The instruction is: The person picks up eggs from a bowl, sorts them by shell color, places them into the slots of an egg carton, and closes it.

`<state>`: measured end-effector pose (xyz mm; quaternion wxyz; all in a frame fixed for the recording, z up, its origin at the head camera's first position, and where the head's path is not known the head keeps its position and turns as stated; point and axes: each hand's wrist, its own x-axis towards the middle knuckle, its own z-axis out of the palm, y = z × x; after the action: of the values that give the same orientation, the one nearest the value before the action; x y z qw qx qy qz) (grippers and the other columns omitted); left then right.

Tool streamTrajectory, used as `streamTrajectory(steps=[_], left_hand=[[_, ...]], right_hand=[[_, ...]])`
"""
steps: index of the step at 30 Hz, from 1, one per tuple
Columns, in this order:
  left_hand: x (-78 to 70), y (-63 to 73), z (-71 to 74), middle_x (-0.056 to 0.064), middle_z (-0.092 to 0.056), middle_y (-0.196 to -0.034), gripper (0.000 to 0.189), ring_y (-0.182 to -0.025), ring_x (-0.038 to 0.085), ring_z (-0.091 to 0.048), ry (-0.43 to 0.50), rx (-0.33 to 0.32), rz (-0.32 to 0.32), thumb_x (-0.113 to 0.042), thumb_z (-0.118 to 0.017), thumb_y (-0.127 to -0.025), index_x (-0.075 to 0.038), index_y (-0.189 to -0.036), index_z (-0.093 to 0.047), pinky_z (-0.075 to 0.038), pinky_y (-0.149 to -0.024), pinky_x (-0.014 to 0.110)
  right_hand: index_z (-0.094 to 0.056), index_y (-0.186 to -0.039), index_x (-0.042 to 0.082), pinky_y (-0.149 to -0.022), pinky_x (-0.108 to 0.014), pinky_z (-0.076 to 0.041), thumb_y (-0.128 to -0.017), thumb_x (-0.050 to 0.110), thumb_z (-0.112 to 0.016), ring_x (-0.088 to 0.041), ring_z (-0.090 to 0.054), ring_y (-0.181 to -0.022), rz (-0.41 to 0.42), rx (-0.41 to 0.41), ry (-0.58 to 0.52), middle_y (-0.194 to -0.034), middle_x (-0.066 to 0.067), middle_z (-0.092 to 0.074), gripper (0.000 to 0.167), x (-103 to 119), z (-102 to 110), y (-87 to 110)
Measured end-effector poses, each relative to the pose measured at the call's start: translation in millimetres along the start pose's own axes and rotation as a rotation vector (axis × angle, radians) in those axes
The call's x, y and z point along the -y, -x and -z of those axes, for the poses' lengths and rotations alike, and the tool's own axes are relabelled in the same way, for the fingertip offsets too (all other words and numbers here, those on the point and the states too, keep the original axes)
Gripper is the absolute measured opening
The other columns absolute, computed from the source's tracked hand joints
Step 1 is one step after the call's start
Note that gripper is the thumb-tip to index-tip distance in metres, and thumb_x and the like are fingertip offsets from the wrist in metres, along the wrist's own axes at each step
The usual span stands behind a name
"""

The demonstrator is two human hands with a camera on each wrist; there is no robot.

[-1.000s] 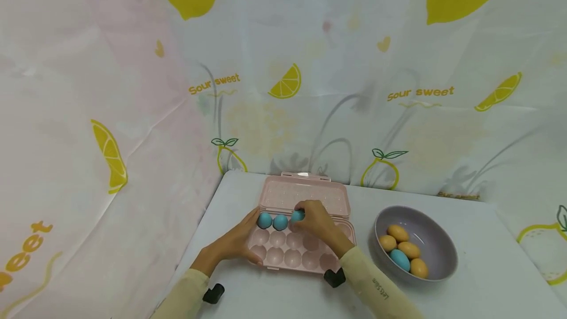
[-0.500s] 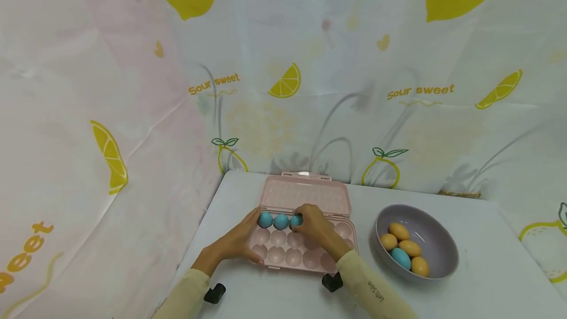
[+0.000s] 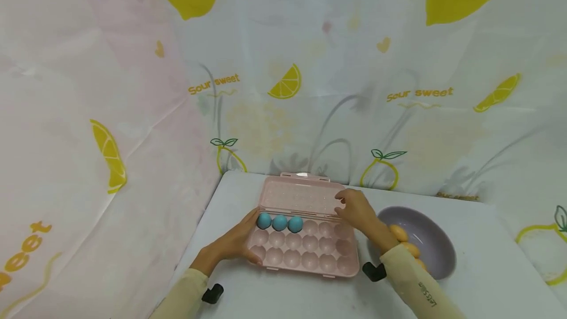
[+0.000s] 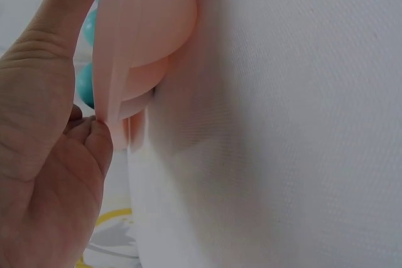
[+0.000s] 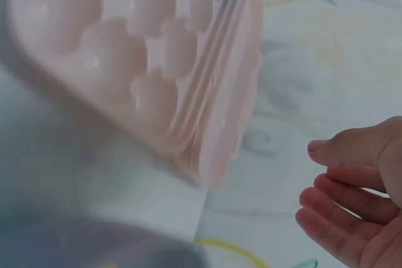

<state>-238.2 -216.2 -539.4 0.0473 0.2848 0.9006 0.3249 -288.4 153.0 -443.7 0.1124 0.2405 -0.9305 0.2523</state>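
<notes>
A pink plastic egg box lies with its lid folded back. Three blue eggs sit side by side in the far row, from the left end. My left hand grips the box's left end, thumb near the front corner and fingers at the back; the left wrist view shows that hand close against the rim. Over the box's right back corner hovers my right hand, fingers loosely bent and holding nothing. The right wrist view shows this hand apart from the box.
Right of the box stands a grey-purple bowl, partly behind the right forearm. Orange-tan eggs show in it. Behind the white table hangs a lemon-print cloth, with another side of it at the left.
My right hand has let go of the third blue egg, leaving it in its cup, and moved right toward the bowl. The left hand has stayed on the box.
</notes>
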Motion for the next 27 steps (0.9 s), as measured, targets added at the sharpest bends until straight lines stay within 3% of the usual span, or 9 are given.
streamTrajectory(steps=[7, 16, 23, 27], left_hand=[[1.1, 0.7, 0.3, 0.018, -0.01, -0.161, 0.145, -0.147, 0.03, -0.015, -0.009, -0.024, -0.035, -0.063, -0.087, -0.053, 0.002, -0.154, -0.006, -0.026, -0.112, 0.05], [3.3, -1.5, -1.4, 0.019, -0.01, -0.161, 0.146, -0.147, 0.031, -0.015, -0.004, -0.026, -0.058, -0.066, -0.085, -0.053, 0.003, -0.154, -0.006, -0.026, -0.113, 0.05], [3.0, -0.6, 0.5, 0.016, -0.008, -0.162, 0.147, -0.147, 0.027, -0.013, 0.004, -0.012, -0.03, -0.065, -0.086, -0.052, -0.001, -0.155, -0.004, -0.025, -0.113, 0.048], [1.5, -1.2, 1.3, 0.015, -0.008, -0.162, 0.146, -0.147, 0.029, -0.013, 0.011, -0.008, -0.025, -0.064, -0.086, -0.052, 0.0, -0.155, -0.004, -0.025, -0.113, 0.05]], right_hand=[[-0.069, -0.1, -0.009, -0.07, -0.046, -0.057, -0.076, 0.0, -0.077, -0.035, -0.067, -0.083, -0.118, -0.024, 0.053, -0.094, -0.022, -0.07, 0.026, -35, 52, 31.5], [-0.07, -0.098, -0.008, -0.07, -0.044, -0.057, -0.079, 0.003, -0.075, -0.029, -0.068, -0.081, -0.17, 0.017, -0.016, -0.092, -0.018, -0.071, 0.023, -52, 83, 75.7], [-0.071, -0.093, -0.005, -0.066, -0.041, -0.055, -0.077, 0.018, -0.078, -0.024, -0.065, -0.078, -0.34, 0.276, -0.02, -0.088, -0.012, -0.07, 0.029, -53, 91, 95.8], [-0.068, -0.082, -0.001, -0.058, -0.035, -0.048, -0.074, 0.019, -0.08, -0.019, -0.056, -0.068, -0.406, 0.345, 0.011, -0.076, -0.004, -0.062, 0.024, -58, 88, 102.4]])
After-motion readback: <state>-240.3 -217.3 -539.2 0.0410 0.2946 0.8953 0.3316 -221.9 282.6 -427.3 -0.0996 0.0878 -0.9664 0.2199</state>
